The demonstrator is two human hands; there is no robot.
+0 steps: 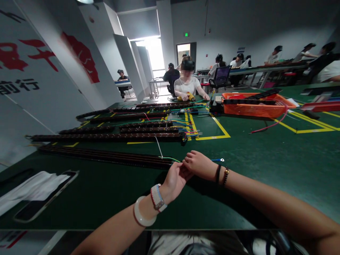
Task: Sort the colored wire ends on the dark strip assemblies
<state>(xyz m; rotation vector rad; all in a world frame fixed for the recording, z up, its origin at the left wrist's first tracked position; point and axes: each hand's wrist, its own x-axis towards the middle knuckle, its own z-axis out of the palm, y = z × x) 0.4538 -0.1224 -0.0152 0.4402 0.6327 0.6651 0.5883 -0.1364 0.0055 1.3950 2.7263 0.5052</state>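
Observation:
A long dark wire harness (106, 156) lies across the table before me, with a white cable tie (158, 147) standing up from it near its right end. A green wire (170, 159) runs from that end into my hands. My left hand (175, 180) is closed on the wires from below, palm turned up. Against its fingertips, my right hand (200, 164) is closed too, fingers curled over the wires. Past my right hand, a blue wire end with a ring terminal (222, 160) sticks out to the right. The fingers hide the exact grip.
More dark harnesses (111, 137) lie behind on the green table (260, 170). An orange basket (252, 109) holding dark strips stands at the back right, a red cable (276, 124) hanging out. At left lie a phone (44, 209) and white paper (39, 187). A co-worker (187, 85) with a yellow tool sits opposite.

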